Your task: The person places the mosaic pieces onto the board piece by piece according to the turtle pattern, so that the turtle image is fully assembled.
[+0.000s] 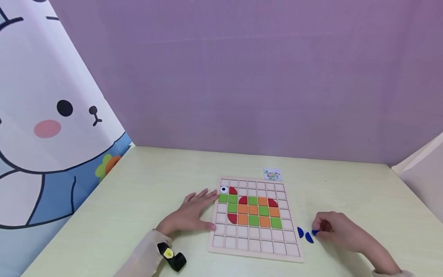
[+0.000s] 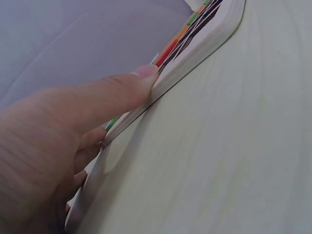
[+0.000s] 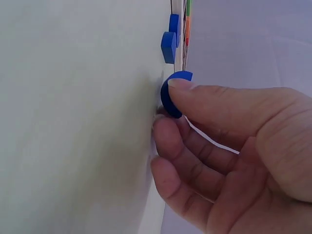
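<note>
A wooden grid board (image 1: 256,255) lies on the table, with green and orange squares, red quarter-round pieces and a round eye piece (image 1: 223,189) set in its cells. Spread along the board's left edge, my left hand (image 1: 188,216) touches the rim with its thumb (image 2: 141,83) and fingertips. To the right of the board, my right hand (image 1: 344,231) pinches a blue curved piece (image 3: 169,101) between thumb and fingers, low over the table. Two more blue curved pieces, one by the board's edge (image 1: 300,232) and one nearer the hand (image 1: 309,237), lie beside it.
A small printed picture card (image 1: 272,174) lies at the board's top right corner. The pale table (image 1: 166,169) meets a purple backdrop (image 1: 242,96) behind. On the left hangs a cloth (image 1: 45,161) with a cartoon animal. A black strap (image 1: 174,259) circles the left wrist.
</note>
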Motion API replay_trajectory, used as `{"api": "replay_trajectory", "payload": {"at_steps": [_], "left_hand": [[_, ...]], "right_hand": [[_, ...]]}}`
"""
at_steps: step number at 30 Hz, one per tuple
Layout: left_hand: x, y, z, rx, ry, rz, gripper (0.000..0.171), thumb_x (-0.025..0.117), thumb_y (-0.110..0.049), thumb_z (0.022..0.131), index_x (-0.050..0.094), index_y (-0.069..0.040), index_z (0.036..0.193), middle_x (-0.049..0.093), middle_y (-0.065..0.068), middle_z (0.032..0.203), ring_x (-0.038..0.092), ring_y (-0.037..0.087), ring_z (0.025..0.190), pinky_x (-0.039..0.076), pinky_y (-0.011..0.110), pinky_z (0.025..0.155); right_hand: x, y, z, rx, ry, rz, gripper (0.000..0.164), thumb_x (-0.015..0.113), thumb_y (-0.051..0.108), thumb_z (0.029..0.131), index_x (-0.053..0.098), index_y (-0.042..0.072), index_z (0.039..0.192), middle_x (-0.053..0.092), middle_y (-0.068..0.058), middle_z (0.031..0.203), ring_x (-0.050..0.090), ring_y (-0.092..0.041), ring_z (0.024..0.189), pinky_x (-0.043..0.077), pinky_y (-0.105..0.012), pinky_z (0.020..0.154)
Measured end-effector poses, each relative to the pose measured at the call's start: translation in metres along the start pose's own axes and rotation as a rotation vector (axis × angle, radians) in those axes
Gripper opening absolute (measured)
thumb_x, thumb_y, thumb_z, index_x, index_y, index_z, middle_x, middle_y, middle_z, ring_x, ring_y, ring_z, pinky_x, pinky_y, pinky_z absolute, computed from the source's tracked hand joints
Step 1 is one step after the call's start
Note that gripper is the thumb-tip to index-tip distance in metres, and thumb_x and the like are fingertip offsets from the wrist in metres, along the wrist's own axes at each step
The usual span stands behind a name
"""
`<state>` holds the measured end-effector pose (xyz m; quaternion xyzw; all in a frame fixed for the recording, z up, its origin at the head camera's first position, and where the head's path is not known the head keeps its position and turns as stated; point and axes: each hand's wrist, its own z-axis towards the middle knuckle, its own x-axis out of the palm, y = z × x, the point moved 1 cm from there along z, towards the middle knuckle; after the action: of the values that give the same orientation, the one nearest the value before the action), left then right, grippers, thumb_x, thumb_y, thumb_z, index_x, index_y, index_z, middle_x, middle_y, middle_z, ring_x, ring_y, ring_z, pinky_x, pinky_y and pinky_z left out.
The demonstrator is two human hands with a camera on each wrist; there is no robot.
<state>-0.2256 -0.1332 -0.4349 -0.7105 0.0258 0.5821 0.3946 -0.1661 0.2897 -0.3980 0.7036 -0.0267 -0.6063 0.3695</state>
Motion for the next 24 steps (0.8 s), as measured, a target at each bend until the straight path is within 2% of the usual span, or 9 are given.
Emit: {"api": "replay_trajectory", "payload": {"at_steps": [3, 8, 15, 24], "left_hand": [[0.001, 0.001, 0.0, -0.004, 0.0, -0.001, 0.092, 0.067, -0.059, 0.077, 0.027, -0.022, 0.151, 0.022, -0.003, 0.159, 0.008, 0.027, 0.149, 0.007, 0.058, 0.115], [0.001, 0.001, -0.001, -0.004, 0.003, 0.001, 0.092, 0.068, -0.059, 0.077, 0.027, -0.022, 0.152, 0.022, -0.003, 0.159, 0.009, 0.027, 0.149, 0.007, 0.058, 0.115], [-0.001, -0.001, -0.001, 0.001, 0.003, -0.006, 0.093, 0.068, -0.058, 0.078, 0.026, -0.021, 0.152, 0.021, -0.002, 0.159, 0.008, 0.028, 0.149, 0.005, 0.058, 0.116], [-0.002, -0.003, 0.0, 0.003, 0.007, 0.005, 0.092, 0.068, -0.056, 0.079, 0.027, -0.017, 0.151, 0.022, 0.001, 0.159, 0.009, 0.029, 0.149, 0.005, 0.058, 0.116]], "right_hand": [[-0.001, 0.003, 0.003, 0.012, 0.001, -0.006, 0.017, 0.069, 0.002, 0.08, 0.058, 0.015, 0.081, 0.051, 0.012, 0.072, 0.042, 0.005, 0.065, 0.036, -0.019, 0.055], [-0.003, 0.007, 0.01, 0.022, 0.003, -0.028, 0.012, 0.069, 0.003, 0.082, 0.065, 0.014, 0.086, 0.059, 0.012, 0.077, 0.045, 0.004, 0.066, 0.04, -0.019, 0.058], [-0.007, 0.016, 0.022, 0.052, 0.009, -0.032, 0.006, 0.069, 0.006, 0.083, 0.066, 0.012, 0.084, 0.062, 0.008, 0.079, 0.049, 0.003, 0.068, 0.044, -0.019, 0.059], [-0.005, 0.03, 0.036, 0.1, 0.011, -0.015, 0.01, 0.072, 0.003, 0.079, 0.065, 0.01, 0.079, 0.063, 0.007, 0.077, 0.05, -0.002, 0.064, 0.043, -0.019, 0.058]]}}
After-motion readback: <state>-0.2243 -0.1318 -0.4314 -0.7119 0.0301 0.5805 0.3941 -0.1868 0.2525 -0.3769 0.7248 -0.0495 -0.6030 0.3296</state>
